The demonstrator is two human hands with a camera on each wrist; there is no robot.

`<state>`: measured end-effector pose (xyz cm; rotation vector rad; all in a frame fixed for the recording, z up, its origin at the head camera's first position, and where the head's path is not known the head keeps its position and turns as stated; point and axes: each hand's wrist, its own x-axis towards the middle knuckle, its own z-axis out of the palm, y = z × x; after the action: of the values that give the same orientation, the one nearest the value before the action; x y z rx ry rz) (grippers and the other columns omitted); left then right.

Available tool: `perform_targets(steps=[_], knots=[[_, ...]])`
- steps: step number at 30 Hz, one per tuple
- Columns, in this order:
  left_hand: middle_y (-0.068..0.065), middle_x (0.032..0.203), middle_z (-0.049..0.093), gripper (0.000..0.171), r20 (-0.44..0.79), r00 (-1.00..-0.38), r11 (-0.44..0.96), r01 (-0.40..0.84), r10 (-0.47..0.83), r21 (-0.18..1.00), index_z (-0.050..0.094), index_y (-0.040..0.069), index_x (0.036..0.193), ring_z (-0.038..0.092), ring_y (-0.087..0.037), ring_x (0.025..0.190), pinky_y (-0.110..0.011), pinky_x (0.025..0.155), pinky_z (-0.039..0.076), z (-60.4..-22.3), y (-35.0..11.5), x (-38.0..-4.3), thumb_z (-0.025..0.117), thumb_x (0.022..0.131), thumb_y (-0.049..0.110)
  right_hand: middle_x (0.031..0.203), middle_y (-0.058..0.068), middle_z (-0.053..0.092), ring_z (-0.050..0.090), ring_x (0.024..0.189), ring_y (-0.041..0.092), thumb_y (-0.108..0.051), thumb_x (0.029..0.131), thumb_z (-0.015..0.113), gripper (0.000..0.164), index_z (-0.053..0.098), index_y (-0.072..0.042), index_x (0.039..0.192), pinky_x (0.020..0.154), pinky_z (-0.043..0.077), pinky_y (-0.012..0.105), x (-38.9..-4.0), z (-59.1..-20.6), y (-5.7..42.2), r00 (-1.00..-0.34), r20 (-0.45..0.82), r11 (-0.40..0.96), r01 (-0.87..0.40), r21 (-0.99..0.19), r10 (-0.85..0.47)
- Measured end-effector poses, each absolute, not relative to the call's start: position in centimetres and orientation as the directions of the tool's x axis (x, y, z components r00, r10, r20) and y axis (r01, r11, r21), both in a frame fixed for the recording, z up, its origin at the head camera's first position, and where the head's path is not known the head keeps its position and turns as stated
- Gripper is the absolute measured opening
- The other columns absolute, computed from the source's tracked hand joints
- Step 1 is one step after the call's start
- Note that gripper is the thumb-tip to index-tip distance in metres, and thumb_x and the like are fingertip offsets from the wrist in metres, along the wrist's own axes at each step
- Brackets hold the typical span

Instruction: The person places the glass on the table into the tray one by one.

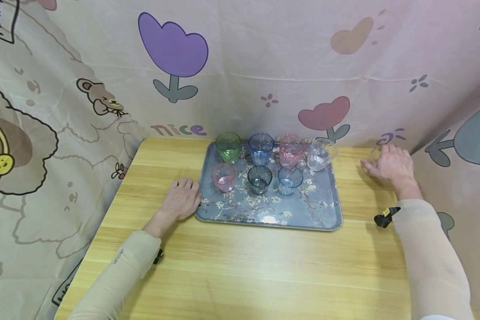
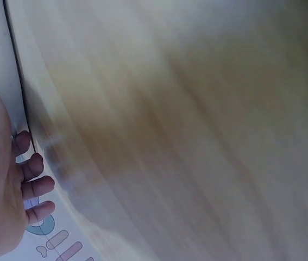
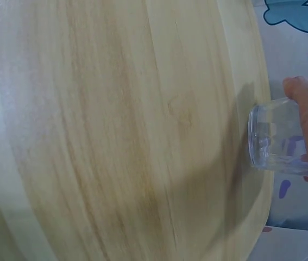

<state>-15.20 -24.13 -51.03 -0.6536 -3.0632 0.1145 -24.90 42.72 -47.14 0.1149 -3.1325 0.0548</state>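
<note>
At the table's far right corner my right hand [image 1: 393,165] grips a clear cup [image 3: 276,136]; in the head view the hand hides most of it. My left hand [image 1: 180,198] rests on the table against the left edge of a grey-blue flowered tray [image 1: 240,213], fingers loosely bent in the left wrist view. Along the tray's back stand a green cup [image 1: 228,149], a blue cup [image 1: 261,150], a pink cup [image 1: 291,151] and another clear cup [image 1: 320,155]. Before them are a small pink cup [image 1: 224,178], a dark grey cup [image 1: 259,181] and a light blue cup [image 1: 290,181].
The wooden table [image 1: 264,271] reaches back to a patterned cloth [image 1: 240,66], which hangs behind it and on both sides. Between the tray and my right hand lies a strip of bare wood.
</note>
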Motion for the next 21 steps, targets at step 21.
perform_targets(steps=[21], knots=[[-0.019,0.108,0.061,0.031,-0.011,-0.915,0.913,0.403,0.403,-0.059,0.054,0.004,0.108,0.057,-0.037,0.109,-0.049,0.090,0.042,-50.9,-24.0,-15.1,0.044,0.108,0.034,0.113,0.040,0.054,0.054,0.103,0.057,-0.067,0.101,0.047,0.093,0.047,0.021,0.130,0.090,0.041,0.063,-23.8,-46.2,41.9,-0.994,0.069,0.995,-0.091,-0.035,-0.088]])
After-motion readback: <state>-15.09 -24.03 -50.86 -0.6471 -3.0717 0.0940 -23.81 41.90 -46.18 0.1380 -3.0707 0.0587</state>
